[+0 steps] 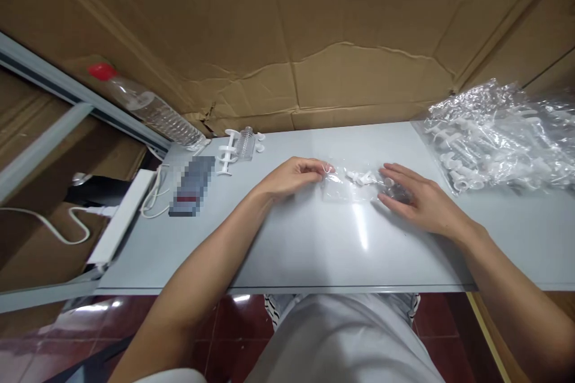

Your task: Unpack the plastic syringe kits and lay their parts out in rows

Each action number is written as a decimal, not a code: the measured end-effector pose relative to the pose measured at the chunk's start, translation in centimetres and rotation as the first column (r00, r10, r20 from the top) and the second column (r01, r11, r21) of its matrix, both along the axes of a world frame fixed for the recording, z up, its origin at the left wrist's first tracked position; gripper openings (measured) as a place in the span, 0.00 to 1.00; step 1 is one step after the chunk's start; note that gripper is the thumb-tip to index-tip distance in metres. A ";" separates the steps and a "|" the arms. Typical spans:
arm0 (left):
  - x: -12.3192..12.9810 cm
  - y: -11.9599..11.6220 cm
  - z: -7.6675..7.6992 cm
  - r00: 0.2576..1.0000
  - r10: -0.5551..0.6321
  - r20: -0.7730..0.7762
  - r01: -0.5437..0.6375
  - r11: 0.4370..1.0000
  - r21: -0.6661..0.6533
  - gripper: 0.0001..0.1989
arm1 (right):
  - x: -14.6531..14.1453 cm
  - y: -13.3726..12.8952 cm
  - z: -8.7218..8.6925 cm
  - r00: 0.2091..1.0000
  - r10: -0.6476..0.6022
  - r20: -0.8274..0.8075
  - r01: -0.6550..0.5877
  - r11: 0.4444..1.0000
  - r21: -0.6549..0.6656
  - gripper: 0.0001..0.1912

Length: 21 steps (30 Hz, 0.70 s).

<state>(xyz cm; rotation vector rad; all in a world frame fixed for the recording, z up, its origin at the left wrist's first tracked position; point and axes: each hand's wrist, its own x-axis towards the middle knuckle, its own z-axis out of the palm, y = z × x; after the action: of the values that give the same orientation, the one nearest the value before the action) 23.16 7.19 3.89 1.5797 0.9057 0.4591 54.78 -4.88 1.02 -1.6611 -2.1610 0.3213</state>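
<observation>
A clear plastic bag (335, 188) lies on the grey table between my hands, with small white plastic parts (360, 178) in its middle. My left hand (300, 176) pinches the bag's left edge between thumb and fingers. At the bag's right end, my right hand (411, 196) has its fingers and thumb spread around a clear piece with a round whitish end (389, 182); the fingers rest beside it and do not close on it.
Several filled clear bags (507, 143) lie at the right. At the left are a white plastic part (227, 154), a small clear bottle (245, 143), a pixelated dark object (192, 187), a water bottle (155, 111) and a white power strip (122, 215). Cardboard (314, 30) stands behind.
</observation>
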 end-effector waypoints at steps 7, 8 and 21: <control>0.6 -0.7 -2.0 0.993 0.053 -0.105 -0.040 0.992 0.119 0.18 | -1.4 4.0 -1.0 0.982 0.165 0.088 -0.172 0.983 0.068 0.33; 0.9 -0.8 -2.3 0.991 0.056 -0.119 -0.037 0.987 0.156 0.19 | -1.5 4.4 -1.3 0.978 0.183 0.097 -0.191 0.978 0.083 0.33; 2.3 -1.8 -3.5 0.971 0.105 -0.213 0.030 0.836 0.548 0.13 | -2.3 5.7 -2.0 0.954 0.227 0.196 -0.257 0.955 0.148 0.33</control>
<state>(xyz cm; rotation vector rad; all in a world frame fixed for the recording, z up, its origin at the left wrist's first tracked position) 25.44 5.39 0.35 2.1830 1.0439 0.6059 52.52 0.78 -1.00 -1.3766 -2.4546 0.0522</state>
